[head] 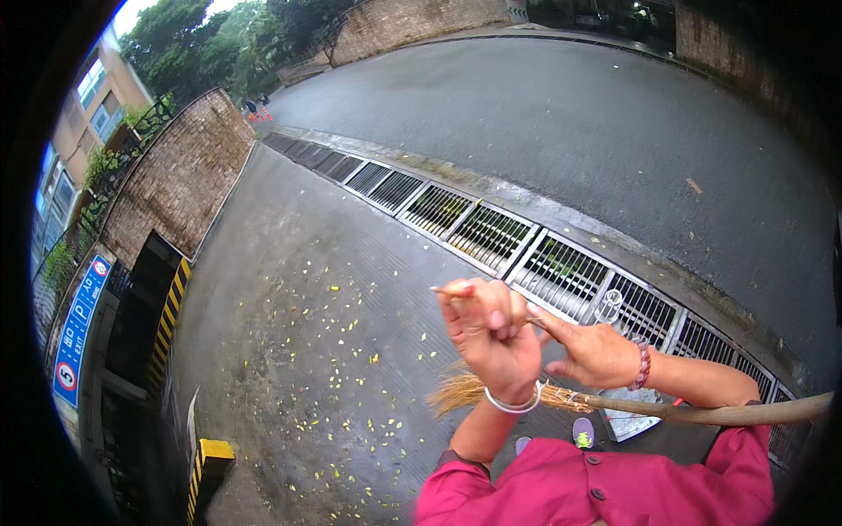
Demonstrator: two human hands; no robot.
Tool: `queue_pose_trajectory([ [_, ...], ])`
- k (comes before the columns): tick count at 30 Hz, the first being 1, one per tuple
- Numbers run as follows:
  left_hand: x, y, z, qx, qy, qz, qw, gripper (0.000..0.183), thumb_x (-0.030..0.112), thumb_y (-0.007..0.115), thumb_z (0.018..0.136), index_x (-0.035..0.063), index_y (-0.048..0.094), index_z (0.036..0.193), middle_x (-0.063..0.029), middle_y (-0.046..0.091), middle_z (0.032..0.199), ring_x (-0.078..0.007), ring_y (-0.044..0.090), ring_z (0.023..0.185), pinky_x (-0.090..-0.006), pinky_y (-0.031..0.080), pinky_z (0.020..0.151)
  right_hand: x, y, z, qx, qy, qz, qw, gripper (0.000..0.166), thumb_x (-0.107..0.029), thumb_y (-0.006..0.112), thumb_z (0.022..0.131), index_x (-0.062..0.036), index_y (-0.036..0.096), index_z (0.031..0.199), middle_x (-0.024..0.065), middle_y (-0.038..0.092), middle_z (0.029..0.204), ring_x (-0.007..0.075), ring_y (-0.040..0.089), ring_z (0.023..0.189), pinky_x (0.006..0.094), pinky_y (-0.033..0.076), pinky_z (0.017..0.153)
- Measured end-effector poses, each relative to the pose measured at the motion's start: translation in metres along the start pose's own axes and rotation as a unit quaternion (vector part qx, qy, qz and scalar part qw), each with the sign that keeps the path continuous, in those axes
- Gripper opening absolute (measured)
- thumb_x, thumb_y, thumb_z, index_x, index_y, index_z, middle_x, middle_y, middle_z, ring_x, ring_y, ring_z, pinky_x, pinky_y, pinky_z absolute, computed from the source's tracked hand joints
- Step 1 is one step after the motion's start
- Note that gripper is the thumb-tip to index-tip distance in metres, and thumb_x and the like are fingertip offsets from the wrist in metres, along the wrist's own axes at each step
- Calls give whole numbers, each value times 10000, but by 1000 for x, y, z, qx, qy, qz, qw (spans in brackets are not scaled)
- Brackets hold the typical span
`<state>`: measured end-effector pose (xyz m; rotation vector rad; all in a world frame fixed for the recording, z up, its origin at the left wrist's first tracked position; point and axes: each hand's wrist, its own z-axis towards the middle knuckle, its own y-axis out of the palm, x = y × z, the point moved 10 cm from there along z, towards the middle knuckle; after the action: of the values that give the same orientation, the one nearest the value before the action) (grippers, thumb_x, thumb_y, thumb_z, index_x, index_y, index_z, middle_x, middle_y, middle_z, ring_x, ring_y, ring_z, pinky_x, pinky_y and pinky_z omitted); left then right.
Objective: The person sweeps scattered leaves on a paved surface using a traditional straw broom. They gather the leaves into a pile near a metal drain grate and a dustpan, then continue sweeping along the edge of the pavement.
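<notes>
My left hand (493,329), with a white bangle at its wrist, is raised with its fingers curled. Close against it is my right hand (589,352), which wears a reddish bead bracelet (643,365). Something thin and brown shows at the fingertips of both; whether either hand grips it, I cannot tell. A straw broom (457,392) lies crosswise below the hands, its bristles to the left, partly behind my left wrist. Its wooden handle (723,414) crosses by my right forearm. Under the handle is a pale, flat-sided dustpan-like thing (631,415), partly hidden.
Small yellow leaves (375,359) are scattered over the wet concrete. A metal drain grating (493,233) runs diagonally beside the asphalt road (526,118). At left stand a yellow-and-black post (216,450), a blue parking sign (80,329) and a stone wall (184,171). Red-and-white posts are far off.
</notes>
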<state>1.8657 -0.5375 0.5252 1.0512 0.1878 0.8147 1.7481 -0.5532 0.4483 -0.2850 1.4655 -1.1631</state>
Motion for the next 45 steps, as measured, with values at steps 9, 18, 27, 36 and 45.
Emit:
queue_pose_trajectory([
  [9, -23, -150, -38, 216, -29, 25, 976, 175, 247, 515, 957, 99, 604, 981, -55, 671, 977, -165, 651, 895, -348, 559, 830, 8, -97, -10, 324, -48, -258, 909, 130, -198, 658, 794, -91, 606, 743, 61, 500, 650, 232, 544, 590, 343, 438, 518],
  [18, -143, -105, -135, -20, -517, 15, 856, 296, 193, 419, 976, 24, 556, 1176, -144, 645, 1097, -245, 643, 966, -410, 533, 848, -72, -31, -41, 173, -333, -174, 910, 134, -248, 655, 804, -141, 574, 798, -1, 507, 746, 132, 543, 603, 266, 433, 464],
  [27, -181, -93, -142, 78, -544, -175, 817, 366, 165, 333, 1001, -24, 456, 1289, -157, 511, 1331, -226, 528, 1202, -414, 411, 1049, -56, -28, -60, 166, -307, -230, 909, 273, -200, 613, 755, -76, 554, 992, 31, 516, 804, 171, 581, 663, 302, 476, 533],
  [36, -174, -119, -134, 326, -516, -255, 750, 331, 145, 304, 1008, -12, 498, 1226, -126, 613, 1179, -238, 629, 998, -368, 510, 893, -3, -57, -82, 272, -169, 14, 947, 102, -111, 598, 878, -58, 588, 965, 69, 641, 869, 258, 646, 753, 333, 523, 614],
  [45, -178, -97, -133, 206, -455, -141, 855, 291, 210, 361, 1020, -19, 522, 1100, 50, 347, 574, -39, 296, 472, -189, 352, 472, 15, -70, -97, 281, -40, 195, 939, 258, -224, 448, 995, -26, 591, 908, 54, 636, 733, 128, 600, 572, 254, 483, 533],
])
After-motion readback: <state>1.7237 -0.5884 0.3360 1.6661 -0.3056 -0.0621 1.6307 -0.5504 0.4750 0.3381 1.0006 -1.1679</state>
